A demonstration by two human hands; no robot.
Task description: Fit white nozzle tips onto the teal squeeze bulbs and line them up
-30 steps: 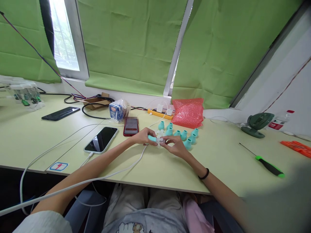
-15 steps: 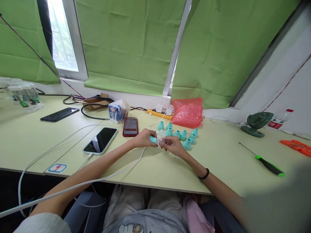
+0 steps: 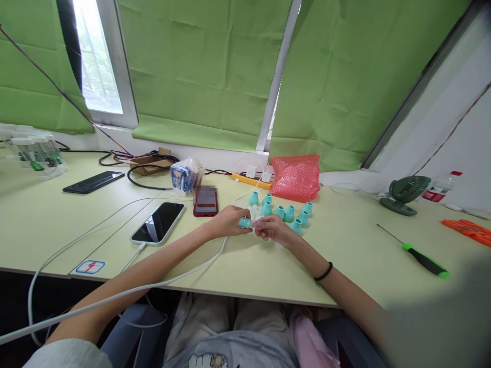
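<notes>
View from the head camera, read from left to right. A cluster of clear containers (image 3: 35, 153) stood at the far left and was cut by the frame edge, so it could not be counted. Three phones lay on the table (image 3: 345, 255): a black phone (image 3: 94, 181), a white-cased phone (image 3: 158, 223) with a cable plugged in, and a red phone (image 3: 206, 201) whose screen was blurred. At centre, the left hand (image 3: 229, 221) had its fingers closed around one teal piece (image 3: 244, 222), held just above the table. The right hand (image 3: 273, 228) pinched a small whitish part (image 3: 256, 221) against the end of that piece. Just behind the hands stood eight loose teal caps (image 3: 289, 213), near one sheet of pink bubble wrap (image 3: 297, 176). Further right were one green fan (image 3: 404, 194) and one green-handled screwdriver (image 3: 420, 258). The shape of the whitish part was largely hidden by the fingertips. An orange object (image 3: 466, 230) at the right edge was cut off and unclear.
</notes>
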